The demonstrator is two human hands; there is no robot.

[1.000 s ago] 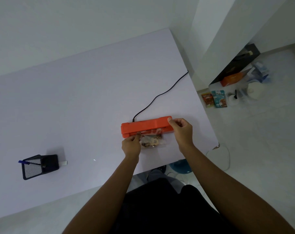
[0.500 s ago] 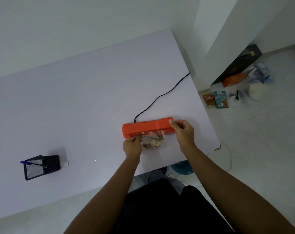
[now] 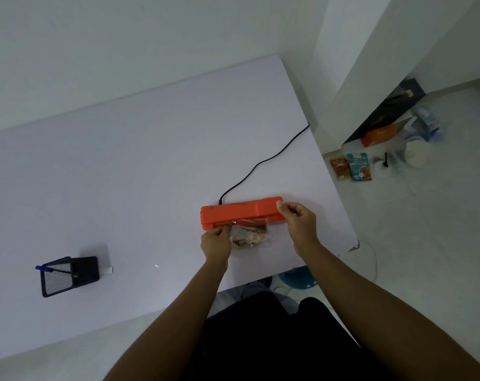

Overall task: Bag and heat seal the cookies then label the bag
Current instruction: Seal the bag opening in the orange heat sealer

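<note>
Orange heat sealer (image 3: 241,213) lying flat on the pale table (image 3: 123,174), near its right edge, black power cord (image 3: 263,163) running from the sealer's back-left corner away toward the table's far right corner.

Clear bag of cookies (image 3: 249,235) lying just in front of the sealer, open top edge tucked into the sealer's front slot, brown cookies bunched inside the plastic.

Left hand (image 3: 215,244) at the sealer's front left, fingertips pinched on the bag's upper left corner, touching the sealer's front edge.

Right hand (image 3: 299,224) at the sealer's right end, thumb resting on top of the lid, other fingers curled loosely beside it; cannot tell whether gripping the lid or merely pressing.

Black mesh pen holder (image 3: 64,276) well to the left of the sealer, blue pen (image 3: 44,268) sticking out, small white tab (image 3: 108,270) beside it.

Assorted packets and containers (image 3: 354,166) on the floor, far right of the sealer.
</note>
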